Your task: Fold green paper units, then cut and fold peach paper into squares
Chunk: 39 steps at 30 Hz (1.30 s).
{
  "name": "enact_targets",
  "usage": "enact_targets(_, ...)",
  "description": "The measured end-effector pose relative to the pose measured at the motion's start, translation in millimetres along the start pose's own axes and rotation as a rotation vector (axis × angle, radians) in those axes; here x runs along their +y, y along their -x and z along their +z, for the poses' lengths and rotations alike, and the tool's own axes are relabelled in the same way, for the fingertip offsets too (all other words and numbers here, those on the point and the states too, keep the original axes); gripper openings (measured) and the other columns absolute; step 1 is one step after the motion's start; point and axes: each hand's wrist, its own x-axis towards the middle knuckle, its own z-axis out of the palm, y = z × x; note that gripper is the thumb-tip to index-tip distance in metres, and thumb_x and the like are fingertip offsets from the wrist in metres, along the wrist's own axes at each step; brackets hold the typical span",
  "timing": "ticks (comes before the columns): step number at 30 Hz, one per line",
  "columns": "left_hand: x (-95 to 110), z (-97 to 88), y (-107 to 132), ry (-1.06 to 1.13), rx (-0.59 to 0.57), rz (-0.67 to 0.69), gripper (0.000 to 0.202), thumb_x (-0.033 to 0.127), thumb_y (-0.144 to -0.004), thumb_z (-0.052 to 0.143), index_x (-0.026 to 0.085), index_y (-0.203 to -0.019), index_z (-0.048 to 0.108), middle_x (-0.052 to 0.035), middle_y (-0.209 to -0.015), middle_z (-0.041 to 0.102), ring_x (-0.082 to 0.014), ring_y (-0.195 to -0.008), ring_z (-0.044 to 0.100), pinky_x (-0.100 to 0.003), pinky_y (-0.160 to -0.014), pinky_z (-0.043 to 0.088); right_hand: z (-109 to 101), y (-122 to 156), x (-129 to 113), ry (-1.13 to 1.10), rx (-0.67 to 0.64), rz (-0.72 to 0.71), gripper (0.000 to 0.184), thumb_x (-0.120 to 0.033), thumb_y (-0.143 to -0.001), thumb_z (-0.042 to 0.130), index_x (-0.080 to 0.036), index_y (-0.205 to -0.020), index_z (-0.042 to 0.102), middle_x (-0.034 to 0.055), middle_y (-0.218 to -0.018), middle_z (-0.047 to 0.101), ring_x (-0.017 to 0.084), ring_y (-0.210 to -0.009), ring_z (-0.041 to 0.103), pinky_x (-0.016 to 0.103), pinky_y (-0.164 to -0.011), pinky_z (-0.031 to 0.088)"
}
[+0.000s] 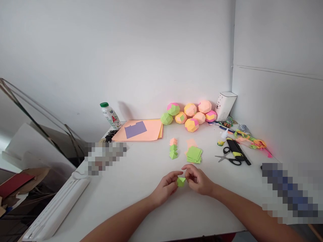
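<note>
Low over the near middle of the white table, my left hand pinches a small folded piece of green paper by its left side. My right hand, fingers curled, closes on the paper's right edge; its fingertips partly hide that edge. Just beyond my hands lies a loose stack of green paper squares, with peach paper showing behind it. Left of that stack stands a short row of folded paper pieces, peach at the far end and green at the near end.
Faceted paper balls are piled against the back wall. Scissors, a glue bottle, a black cutter and paper scraps lie to the right. Peach sheets and a white bottle occupy the back left.
</note>
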Motion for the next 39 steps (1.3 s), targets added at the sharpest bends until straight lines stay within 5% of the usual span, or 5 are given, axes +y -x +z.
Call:
enact_targets(3,0.0,-1.6,-1.8,0.045,0.012,-0.055,0.044,0.041,-0.078,0.057,0.017,-0.115,0.054,0.0092,-0.055,0.036,-0.0062,-0.044,0.030,-0.021,-0.043,0.022,-3.6,-1.1,-1.4,0.116,-0.036,-0.177,0.036,-0.008,-0.079,0.046,-0.024,-0.110,0.055,0.0054,-0.095,0.055,0.014,-0.071,0.051,0.027,-0.060,0.043)
enact_targets(6,-0.3,-2.4,-3.2,0.043,0.022,-0.093,0.056,0.053,-0.080,0.055,0.015,-0.120,0.050,0.0099,-0.047,0.038,-0.0071,-0.041,0.032,-0.021,-0.042,0.025,-3.8,-3.3,-4.7,0.181,-0.055,-0.253,0.024,-0.017,-0.088,0.044,-0.022,-0.100,0.065,0.0082,-0.093,0.058,0.018,-0.080,0.055,0.031,-0.068,0.046)
enact_targets(12,1.2,0.4,-4.6,0.065,0.062,-0.024,0.055,0.063,-0.078,0.053,0.015,-0.104,0.054,0.0055,-0.056,0.050,-0.0094,-0.045,0.047,-0.022,-0.041,0.039,-2.1,-4.2,-5.5,-0.029,0.043,0.048,0.024,-0.037,-0.089,0.051,-0.020,-0.093,0.067,0.0019,-0.071,0.060,0.013,-0.056,0.054,0.028,-0.056,0.047)
enact_targets(18,1.7,0.4,-6.9,0.110,0.122,-0.002,0.042,0.058,-0.078,0.057,0.017,-0.081,0.050,0.0015,-0.067,0.057,-0.0114,-0.049,0.056,-0.022,-0.038,0.042,0.0,-3.4,0.1,-0.301,0.053,0.295,0.028,-0.045,-0.083,0.059,-0.018,-0.090,0.054,-0.0021,-0.066,0.060,0.010,-0.048,0.053,0.025,-0.049,0.044)
enact_targets(39,-1.0,5.3,-12.0,0.107,0.193,-0.006,0.045,0.058,-0.069,0.067,0.017,-0.077,0.048,0.0019,-0.052,0.059,-0.0128,-0.045,0.056,-0.023,-0.039,0.043,-2.6,-7.6,13.8,-0.353,0.028,0.394,0.034,-0.048,-0.075,0.066,-0.016,-0.077,0.056,-0.0039,-0.061,0.057,0.008,-0.043,0.051,0.021,-0.041,0.038)
